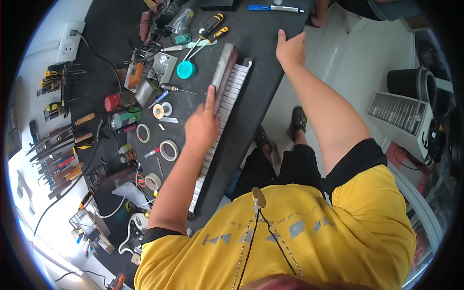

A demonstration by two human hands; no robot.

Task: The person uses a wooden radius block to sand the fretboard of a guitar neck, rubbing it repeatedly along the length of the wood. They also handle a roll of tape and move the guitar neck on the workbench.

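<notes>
My left hand (pixel 200 126) is closed on a long grey metal bar (pixel 227 62), its index finger stretched along the top. The bar lies against a long strip of white, key-like segments (pixel 237 79) with a dark border. This strip slants across the black workbench (pixel 253 101), and my left forearm crosses over its lower part. On the bench's right edge, my right hand (pixel 292 50) grips with the thumb on top; its lower fingers are hidden. A turquoise round lid or tub (pixel 185 69) sits left of the bar's far end.
Screwdrivers (pixel 211 26), tape rolls (pixel 168 150), a solder spool (pixel 159 111) and cables clutter the bench's left side. Hand tools (pixel 65 159) hang along the wall beside a power outlet (pixel 71 41). A blue pen (pixel 275 8) lies at the far end. Right of the bench stands a white drawer unit (pixel 398 116).
</notes>
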